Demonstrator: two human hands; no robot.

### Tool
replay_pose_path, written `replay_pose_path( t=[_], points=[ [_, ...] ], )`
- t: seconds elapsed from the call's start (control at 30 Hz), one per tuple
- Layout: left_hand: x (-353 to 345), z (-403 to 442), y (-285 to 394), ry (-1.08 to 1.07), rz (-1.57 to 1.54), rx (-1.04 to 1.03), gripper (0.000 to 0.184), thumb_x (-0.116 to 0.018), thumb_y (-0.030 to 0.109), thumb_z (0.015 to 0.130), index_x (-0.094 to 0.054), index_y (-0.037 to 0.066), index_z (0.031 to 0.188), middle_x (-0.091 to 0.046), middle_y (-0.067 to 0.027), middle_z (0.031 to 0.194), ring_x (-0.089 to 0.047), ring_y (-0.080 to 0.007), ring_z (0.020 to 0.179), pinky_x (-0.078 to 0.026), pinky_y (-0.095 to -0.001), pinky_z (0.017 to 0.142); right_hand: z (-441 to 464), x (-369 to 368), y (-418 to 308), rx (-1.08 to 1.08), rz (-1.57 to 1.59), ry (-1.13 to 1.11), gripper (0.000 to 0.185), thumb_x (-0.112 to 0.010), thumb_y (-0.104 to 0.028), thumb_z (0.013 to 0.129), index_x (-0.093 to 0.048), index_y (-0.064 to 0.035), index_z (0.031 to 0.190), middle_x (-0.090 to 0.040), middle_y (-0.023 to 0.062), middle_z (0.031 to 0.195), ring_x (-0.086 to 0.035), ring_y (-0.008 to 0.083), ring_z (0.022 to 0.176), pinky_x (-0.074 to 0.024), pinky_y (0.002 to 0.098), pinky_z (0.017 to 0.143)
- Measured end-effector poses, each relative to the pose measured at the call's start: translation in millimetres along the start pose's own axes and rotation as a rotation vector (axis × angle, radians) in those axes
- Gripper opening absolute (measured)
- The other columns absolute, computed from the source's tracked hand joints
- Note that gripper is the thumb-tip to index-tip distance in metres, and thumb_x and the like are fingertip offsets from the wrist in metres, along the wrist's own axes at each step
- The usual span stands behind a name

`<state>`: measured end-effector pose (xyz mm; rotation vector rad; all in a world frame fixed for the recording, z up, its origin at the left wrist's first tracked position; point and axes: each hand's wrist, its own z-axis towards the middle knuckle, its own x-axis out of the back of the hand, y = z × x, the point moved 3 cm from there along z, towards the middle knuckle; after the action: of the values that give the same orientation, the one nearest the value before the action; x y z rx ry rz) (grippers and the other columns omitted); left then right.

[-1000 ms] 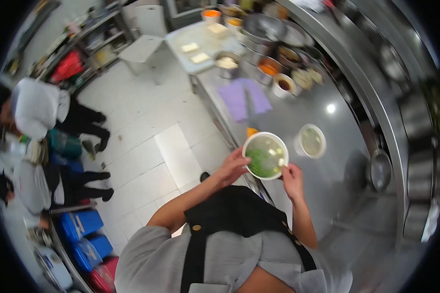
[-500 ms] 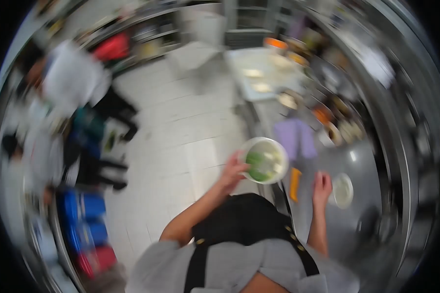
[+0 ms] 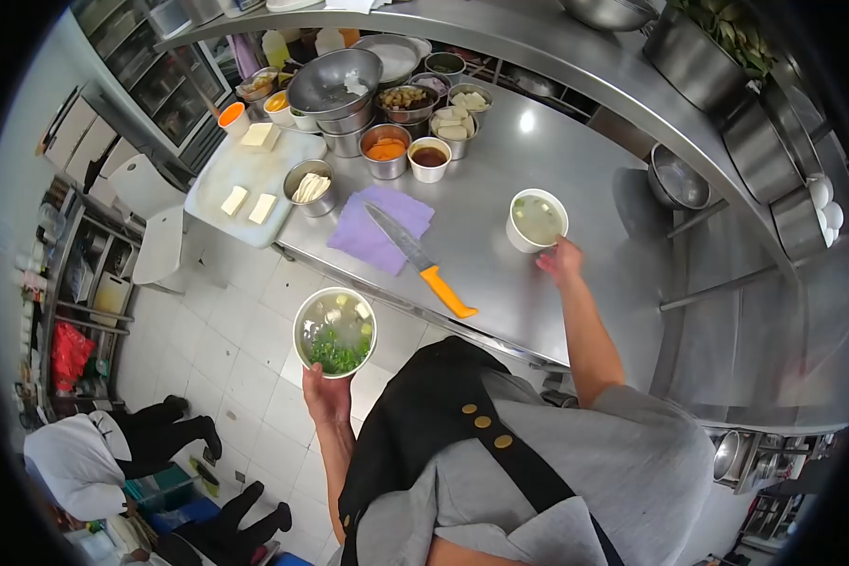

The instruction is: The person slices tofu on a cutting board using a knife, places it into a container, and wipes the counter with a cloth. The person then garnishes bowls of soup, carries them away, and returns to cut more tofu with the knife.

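My left hand (image 3: 327,396) grips a white bowl (image 3: 298,340) from below its near rim and holds it off the table's front edge, above the floor. Cloudy soup with chopped green onion and pale tofu cubes fills it. On the steel table, my right hand (image 3: 562,261) has its fingers closed at the near right side of a smaller white paper bowl (image 3: 528,243) of cloudy soup. Between the two bowls lies a knife (image 3: 424,263) with an orange handle, its blade partly on a purple cloth (image 3: 363,233).
A white cutting board (image 3: 208,203) with tofu blocks is at the table's left end. Beside it stands a metal container (image 3: 323,205) of pale strips. Several ingredient tubs and a large steel bowl (image 3: 325,90) line the back. Two people, one in a white top (image 3: 71,467), are at lower left.
My view has turned right toward the table, sharpening from a blur. My left hand still carries the bowl with green onion. My right hand, earlier beside the smaller bowl, is now at its side.
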<state>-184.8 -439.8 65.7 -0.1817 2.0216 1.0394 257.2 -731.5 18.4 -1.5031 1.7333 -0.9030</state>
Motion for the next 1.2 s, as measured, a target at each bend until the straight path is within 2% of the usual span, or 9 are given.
replay_pose_path(
  t=[0.13,0.3,0.37,0.53,0.8,0.93,1.0,1.13,1.2],
  points=[
    [-6.5,6.2,-6.9,-0.013,0.007,-0.006,0.068,-0.064,0.022,0.084,-0.036,0.007,0.144,-0.044,-0.0157,0.142,-0.046,-0.035,0.129,-0.042,-0.0577,0.104,15.9,-0.3,10.7,0.001,0.029,-0.026,0.034,-0.058,-0.022,0.091,-0.053,0.0003,0.116,-0.049,0.012,0.102,-0.057,0.0277,0.082,-0.0594,0.0476,0.07],
    [-18.6,14.4,-17.1,-0.027,-0.007,-0.004,0.066,-0.063,0.021,0.085,-0.037,0.007,0.144,-0.044,-0.0152,0.142,-0.046,-0.0353,0.129,-0.042,-0.0588,0.104,16.5,-5.3,1.5,0.021,0.028,-0.099,0.018,-0.059,-0.019,0.088,-0.055,-0.0029,0.095,-0.048,0.008,0.092,-0.056,0.0295,0.084,-0.0575,0.0557,0.073],
    [-23.5,13.9,-19.7,0.014,0.016,-0.047,0.061,-0.065,0.024,0.084,-0.045,-0.001,0.135,-0.05,-0.0198,0.137,-0.052,-0.0391,0.123,-0.045,-0.0616,0.1,7.3,-7.9,-2.7,0.006,0.058,-0.103,0.017,-0.06,-0.018,0.087,-0.053,-0.0033,0.091,-0.048,0.0076,0.089,-0.056,0.0304,0.083,-0.0571,0.0564,0.072],
    [-31.3,12.8,-27.9,0.018,0.039,-0.043,0.061,-0.065,0.026,0.084,-0.044,0.0,0.136,-0.05,-0.0191,0.136,-0.053,-0.0376,0.123,-0.046,-0.0593,0.097,7.1,-14.1,-1.7,-0.041,0.143,-0.162,0.015,-0.06,-0.016,0.087,-0.052,-0.0034,0.086,-0.048,0.0082,0.086,-0.057,0.033,0.08,-0.0566,0.0564,0.07],
    [-30.0,13.2,-40.4,0.003,0.028,-0.028,0.062,-0.067,0.029,0.084,-0.044,0.004,0.136,-0.051,-0.0163,0.137,-0.053,-0.0353,0.123,-0.045,-0.0566,0.097,30.9,-28.4,11.6,-0.063,0.375,-0.229,0.009,-0.06,-0.008,0.083,-0.052,-0.0069,0.08,-0.045,0.0027,0.07,-0.047,0.0186,0.063,-0.0533,0.0372,0.069],
    [-36.0,12.2,-44.0,-0.002,0.035,-0.045,0.061,-0.066,0.029,0.085,-0.043,0.003,0.136,-0.051,-0.0168,0.136,-0.053,-0.0355,0.122,-0.045,-0.0556,0.097,29.5,-31.2,7.5,-0.088,0.379,-0.24,0.011,-0.061,-0.007,0.081,-0.05,-0.0072,0.079,-0.046,0.0034,0.072,-0.048,0.0187,0.064,-0.0517,0.0359,0.067],
    [-34.6,13.7,-46.4,-0.002,0.028,-0.046,0.061,-0.066,0.028,0.085,-0.043,0.003,0.136,-0.051,-0.0171,0.136,-0.053,-0.0356,0.122,-0.046,-0.0552,0.097,29.8,-33.5,8.3,-0.132,0.446,-0.211,0.013,-0.063,-0.005,0.08,-0.052,-0.0093,0.075,-0.045,0.0013,0.067,-0.043,0.0145,0.061,-0.0417,0.0307,0.056],
    [-33.6,13.6,-51.3,-0.018,0.018,-0.05,0.063,-0.064,0.027,0.086,-0.039,0.003,0.139,-0.048,-0.0182,0.139,-0.05,-0.0364,0.126,-0.044,-0.057,0.102,45.5,-35.2,13.3,-0.191,0.474,-0.202,0.011,-0.064,-0.006,0.08,-0.053,-0.008,0.082,-0.048,0.0036,0.077,-0.044,0.0159,0.065,-0.0393,0.0298,0.054],
    [-36.1,12.9,-52.5,-0.023,0.017,-0.056,0.064,-0.064,0.027,0.086,-0.037,0.004,0.14,-0.047,-0.0182,0.14,-0.049,-0.0366,0.127,-0.043,-0.058,0.103,46.1,-35.5,14.6,-0.196,0.421,-0.169,0.019,-0.065,-0.011,0.08,-0.051,-0.0062,0.093,-0.051,0.0106,0.097,-0.051,0.0207,0.081,-0.0462,0.0257,0.058]
  ],
)
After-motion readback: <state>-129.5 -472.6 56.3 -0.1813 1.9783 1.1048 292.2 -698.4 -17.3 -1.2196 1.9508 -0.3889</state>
